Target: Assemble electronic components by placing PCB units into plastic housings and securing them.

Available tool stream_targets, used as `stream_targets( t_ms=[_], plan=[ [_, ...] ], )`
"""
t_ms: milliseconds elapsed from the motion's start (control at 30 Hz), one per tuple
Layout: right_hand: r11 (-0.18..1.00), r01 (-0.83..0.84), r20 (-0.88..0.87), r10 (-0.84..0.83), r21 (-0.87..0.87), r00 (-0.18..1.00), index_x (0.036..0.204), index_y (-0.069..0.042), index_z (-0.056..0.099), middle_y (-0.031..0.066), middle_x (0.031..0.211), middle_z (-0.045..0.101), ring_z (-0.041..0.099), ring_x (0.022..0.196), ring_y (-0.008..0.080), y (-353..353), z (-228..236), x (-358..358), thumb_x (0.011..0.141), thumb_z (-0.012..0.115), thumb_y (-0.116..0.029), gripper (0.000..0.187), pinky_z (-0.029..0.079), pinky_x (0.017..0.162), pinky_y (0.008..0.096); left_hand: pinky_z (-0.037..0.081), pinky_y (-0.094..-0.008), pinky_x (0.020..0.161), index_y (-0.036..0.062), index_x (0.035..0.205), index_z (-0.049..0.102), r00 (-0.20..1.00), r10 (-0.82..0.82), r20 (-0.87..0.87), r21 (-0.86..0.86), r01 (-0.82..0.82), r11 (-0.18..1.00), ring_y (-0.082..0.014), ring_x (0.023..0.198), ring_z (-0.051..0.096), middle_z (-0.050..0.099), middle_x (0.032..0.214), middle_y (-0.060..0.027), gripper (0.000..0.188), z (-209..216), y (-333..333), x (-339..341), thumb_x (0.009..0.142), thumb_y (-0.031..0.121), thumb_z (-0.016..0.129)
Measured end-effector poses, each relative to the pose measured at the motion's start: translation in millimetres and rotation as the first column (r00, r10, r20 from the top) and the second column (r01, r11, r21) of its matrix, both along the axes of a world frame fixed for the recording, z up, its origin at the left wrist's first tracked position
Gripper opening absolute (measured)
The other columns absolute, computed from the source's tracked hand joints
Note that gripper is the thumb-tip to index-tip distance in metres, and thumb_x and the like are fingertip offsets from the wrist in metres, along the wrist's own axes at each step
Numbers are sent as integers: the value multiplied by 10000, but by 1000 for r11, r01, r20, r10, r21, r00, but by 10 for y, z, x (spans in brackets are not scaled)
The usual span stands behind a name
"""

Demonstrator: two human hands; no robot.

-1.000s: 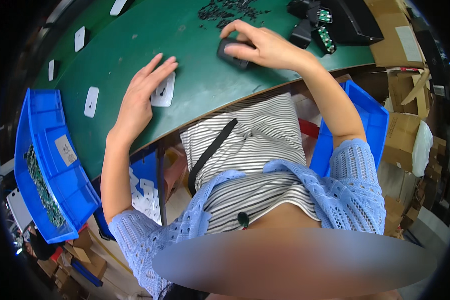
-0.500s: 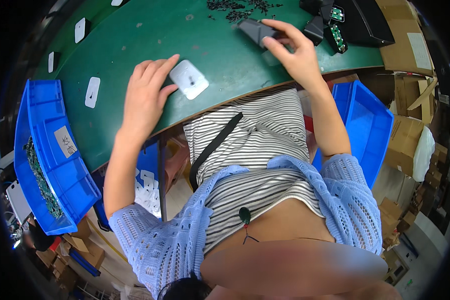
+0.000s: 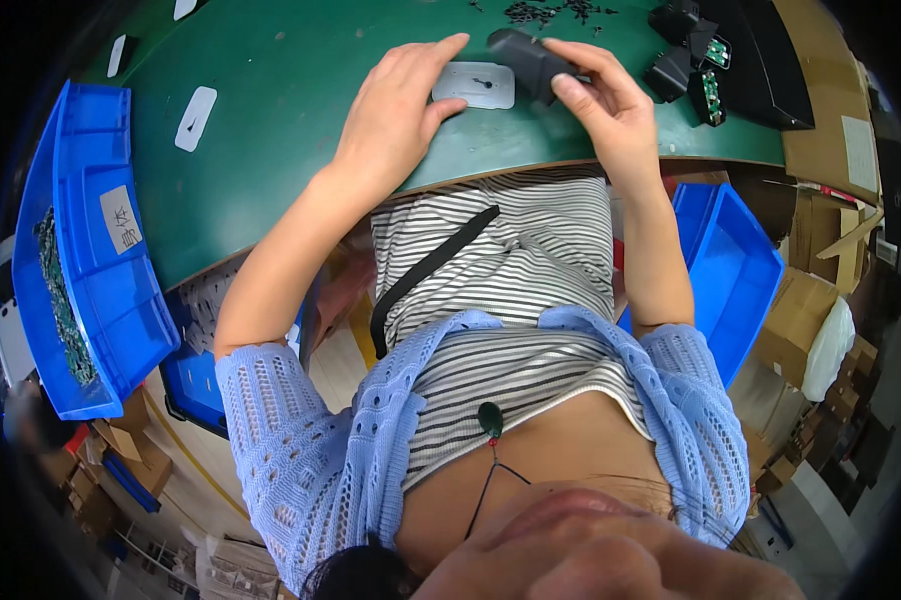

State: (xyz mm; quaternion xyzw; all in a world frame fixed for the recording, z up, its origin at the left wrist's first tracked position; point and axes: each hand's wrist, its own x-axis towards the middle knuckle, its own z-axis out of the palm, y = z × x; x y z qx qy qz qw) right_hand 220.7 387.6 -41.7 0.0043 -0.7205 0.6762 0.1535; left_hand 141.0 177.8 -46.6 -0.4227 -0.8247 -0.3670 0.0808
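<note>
My right hand pinches a black plastic housing between thumb and fingers. It is held tilted beside the right end of a white rounded rectangular cover plate. That plate lies on the green table with a small dark part at its middle. My left hand is at the plate's left end, thumb and forefinger spread apart around its edge. Whether they press on it is hard to tell. Further left lies another white plate with a small dark piece on it.
Small black parts lie scattered at the table's far side. Black housings, some with green circuit boards, sit at the far right. A blue bin holding circuit boards stands left; another blue bin is at the right.
The white plate has moved right, and my left hand has moved right with it. My right hand has brought the black housing close to the plate's right end. The view has shifted slightly.
</note>
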Motion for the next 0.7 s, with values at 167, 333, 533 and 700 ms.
stream_targets(
  t_ms=[167,333,533,700],
  plan=[
    [852,0,-178,110,524,978,1043,-94,695,96,1077,622,586,1011,250,-98,81,-86,789,660,-55,259,478,850,327,414,-346,1000,91,1299,518,996,-23,81,107,15,994,-262,1208,508,545,1309,-83,477,38,-133,-11,838,-18,579],
    [743,39,-207,136,668,969,1056,-133,687,53,1072,621,581,978,246,-216,66,-131,774,674,-83,286,489,825,335,404,-367,1014,89,1240,570,992,-96,85,42,93,995,-260,1242,488,556,1297,-82,444,22,-193,-5,830,-73,524],
    [690,44,-220,168,723,961,1066,-144,680,40,1073,617,579,963,242,-227,54,-152,772,672,-78,302,498,806,337,380,-379,1037,86,1235,578,990,-114,85,0,114,993,-261,1241,493,571,1284,-77,454,-10,-233,-31,832,-77,447],
    [673,57,-234,176,737,956,1073,-162,679,39,1084,614,582,953,241,-200,-52,-169,757,677,-57,333,510,785,337,389,-394,1032,96,1244,576,995,-102,-2,-80,102,992,-253,1225,510,560,1301,-76,478,-30,-257,-16,825,-82,430]
  ],
)
